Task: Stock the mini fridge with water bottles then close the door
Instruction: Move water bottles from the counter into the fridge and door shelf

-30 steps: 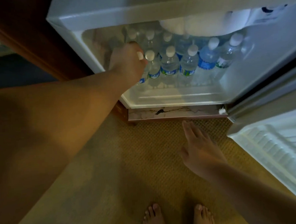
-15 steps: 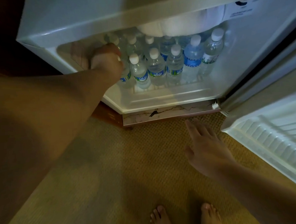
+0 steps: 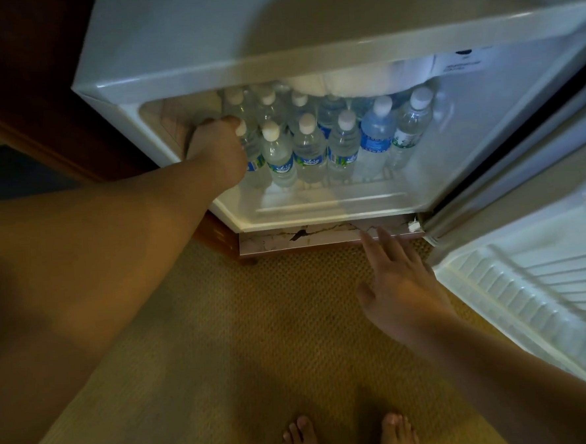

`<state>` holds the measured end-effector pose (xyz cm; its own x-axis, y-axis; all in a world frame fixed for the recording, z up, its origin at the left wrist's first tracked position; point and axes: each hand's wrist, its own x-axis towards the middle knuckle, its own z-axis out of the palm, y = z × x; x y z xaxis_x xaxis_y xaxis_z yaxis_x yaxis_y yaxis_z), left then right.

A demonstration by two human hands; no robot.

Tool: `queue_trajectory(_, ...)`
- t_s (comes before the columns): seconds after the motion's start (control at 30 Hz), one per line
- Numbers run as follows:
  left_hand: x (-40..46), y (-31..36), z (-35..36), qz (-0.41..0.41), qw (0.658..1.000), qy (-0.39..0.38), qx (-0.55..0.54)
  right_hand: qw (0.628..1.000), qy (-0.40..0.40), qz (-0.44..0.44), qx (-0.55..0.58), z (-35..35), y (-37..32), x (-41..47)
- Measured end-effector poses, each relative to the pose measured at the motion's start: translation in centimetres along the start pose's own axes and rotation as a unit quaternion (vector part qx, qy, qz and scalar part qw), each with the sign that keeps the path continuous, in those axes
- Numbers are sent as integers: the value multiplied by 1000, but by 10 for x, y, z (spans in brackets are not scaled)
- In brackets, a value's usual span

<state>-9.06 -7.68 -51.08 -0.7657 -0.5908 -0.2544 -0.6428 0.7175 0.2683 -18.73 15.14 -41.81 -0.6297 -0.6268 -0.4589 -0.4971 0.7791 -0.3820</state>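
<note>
While the left hand (image 3: 217, 151) is gripping the leftmost front bottle (image 3: 251, 155), it should be seating it upright against its neighbours; the right hand (image 3: 400, 290) is hovering open near the door (image 3: 529, 293).

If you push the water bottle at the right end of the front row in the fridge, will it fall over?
Probably, with a firm push. That water bottle is tall and narrow, so it likely tips easily. It looks full, so it is probably heavy for its size and resists a light nudge. The blue-labelled bottle beside it may stop a fall that way.
</note>
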Motion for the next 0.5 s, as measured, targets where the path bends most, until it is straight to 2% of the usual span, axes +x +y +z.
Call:
queue_trajectory(0.03, 71, 31, -107, 4, 1000, -1, 1, 1000, 2, -2, 1, -3, -2, -2)
queue_trajectory(0.07, 103, 46, -169, -37, 999, -7, 15, 1000, 7, -5, 1, -5, -3, -4)
queue_trajectory(0.1, 97, 48, -184, -94, 995, 41, 0, 1000, 14, -7, 1, -9, -5, -6)
queue_trajectory(0.13, 83, 46, -178, -109, 994, 31, -1, 1000, 27, -12, 2, -13, -7, -9)
queue_trajectory(0.17, 45, 49, -170, -103, 994, 30, -39, 999, 43, -15, 6, -18, -10, -14)
queue_trajectory(0.2, 27, 52, -181, -58, 992, 65, -86, 998, 59, -18, 12, -24, -14, -19)
queue_trajectory(0.23, 2, 55, -170, -33, 990, 64, -118, 997, 75, -21, 19, -32, -18, -26)
queue_trajectory(0.37, -77, 80, -195, -73, 966, 102, -226, 985, 156, -58, 47, -76, -43, -72)
queue_trajectory(0.5, -166, 117, -267, -67, 943, 91, -314, 966, 227, -112, 51, -151, -83, -146)
